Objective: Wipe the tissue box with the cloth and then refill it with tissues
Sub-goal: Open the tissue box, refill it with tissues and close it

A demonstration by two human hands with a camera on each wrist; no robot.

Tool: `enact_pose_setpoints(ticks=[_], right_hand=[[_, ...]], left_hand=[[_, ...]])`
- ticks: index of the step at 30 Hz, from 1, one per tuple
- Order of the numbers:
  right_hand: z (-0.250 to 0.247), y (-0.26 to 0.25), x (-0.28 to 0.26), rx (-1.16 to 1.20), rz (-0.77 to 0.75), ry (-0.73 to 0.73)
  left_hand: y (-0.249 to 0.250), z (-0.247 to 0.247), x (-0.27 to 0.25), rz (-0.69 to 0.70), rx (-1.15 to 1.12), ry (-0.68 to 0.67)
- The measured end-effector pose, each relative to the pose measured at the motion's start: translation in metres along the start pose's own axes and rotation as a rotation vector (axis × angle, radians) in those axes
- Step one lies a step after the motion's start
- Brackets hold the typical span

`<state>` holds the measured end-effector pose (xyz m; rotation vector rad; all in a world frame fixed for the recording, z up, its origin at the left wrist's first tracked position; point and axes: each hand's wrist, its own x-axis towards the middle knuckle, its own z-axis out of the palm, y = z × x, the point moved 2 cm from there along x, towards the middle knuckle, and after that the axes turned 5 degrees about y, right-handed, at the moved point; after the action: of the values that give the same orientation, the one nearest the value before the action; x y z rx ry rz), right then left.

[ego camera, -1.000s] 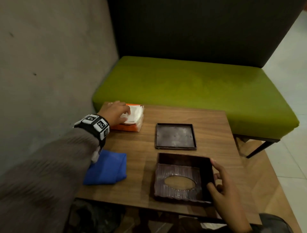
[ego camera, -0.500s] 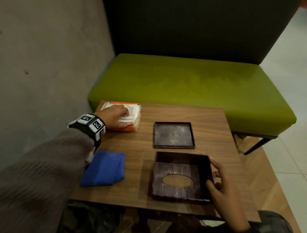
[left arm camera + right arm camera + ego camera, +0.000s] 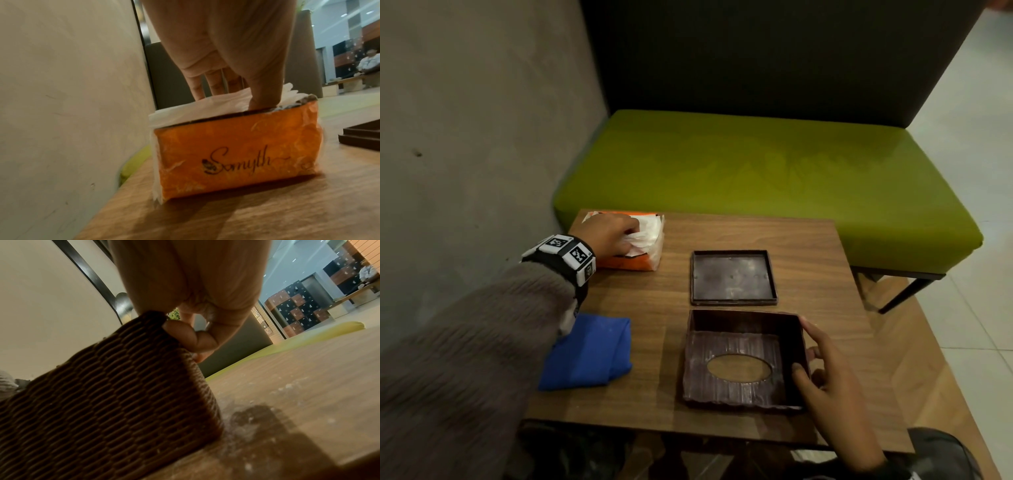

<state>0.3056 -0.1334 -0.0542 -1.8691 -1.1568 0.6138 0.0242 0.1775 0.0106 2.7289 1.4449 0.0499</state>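
An orange tissue pack (image 3: 635, 263) lies at the table's far left corner, its white tissues (image 3: 650, 230) bulging out of the torn top. My left hand (image 3: 631, 236) digs into them: in the left wrist view the thumb (image 3: 257, 97) presses down at the pack's (image 3: 236, 154) near edge and the fingers reach over the tissues (image 3: 185, 108). The dark brown tissue box (image 3: 739, 363) lies open side up near the front edge, its oval slot against the table. My right hand (image 3: 806, 346) grips its right wall, thumb inside. The woven wall (image 3: 102, 394) fills the right wrist view.
The box's flat brown base plate (image 3: 732, 277) lies just behind the box. A folded blue cloth (image 3: 589, 349) sits at the front left, partly under my left sleeve. A green bench (image 3: 756, 164) stands behind the wooden table (image 3: 825, 260), and a grey wall runs along the left.
My left hand has slid to the right across the pack's top and its fingers have closed into the tissues. The right hand has stayed on the box wall.
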Motion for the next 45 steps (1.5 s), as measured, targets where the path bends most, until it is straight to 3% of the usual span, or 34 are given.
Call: enact_pose_setpoints(ticks=[4,10,17,22,25,28,32,38,40,42,45], right_hand=[[-0.004,-0.011,-0.002,-0.019,-0.011,0.035],[-0.009,-0.023,-0.007,0.006,0.046,0.141],[-0.015,-0.028,-0.012,0.020,0.013,0.244],[-0.020,-0.034,-0.015,0.059,0.010,0.261],[-0.025,-0.046,-0.018,0.100,-0.063,0.327],[-0.030,-0.073,-0.022,0.151,-0.173,0.327],[-0.026,-0.117,-0.029,0.382,-0.186,0.175],[0.006,-0.146,-0.038,0.596,0.180,-0.272],[0.009,-0.142,-0.047,0.686,0.271,-0.406],[0.009,-0.133,-0.059,0.715,0.354,-0.436],[0.010,-0.118,-0.069,0.600,0.350,-0.295]], left_hand=[[0.000,-0.008,-0.003,-0.029,-0.041,0.095],[0.000,-0.026,-0.011,-0.028,-0.058,0.350],[-0.015,-0.049,-0.022,-0.319,-0.414,0.623],[-0.030,-0.072,-0.030,-0.417,-0.564,0.761],[-0.035,-0.091,-0.043,-0.501,-0.818,0.846],[-0.012,-0.101,-0.067,-0.497,-1.317,0.770],[0.046,-0.089,-0.107,-0.450,-1.715,0.445],[0.139,-0.047,-0.167,-0.477,-1.917,0.032],[0.165,-0.039,-0.183,-0.498,-1.937,-0.033],[0.183,-0.036,-0.196,-0.542,-1.953,-0.032],[0.199,-0.027,-0.214,-0.636,-1.969,0.024]])
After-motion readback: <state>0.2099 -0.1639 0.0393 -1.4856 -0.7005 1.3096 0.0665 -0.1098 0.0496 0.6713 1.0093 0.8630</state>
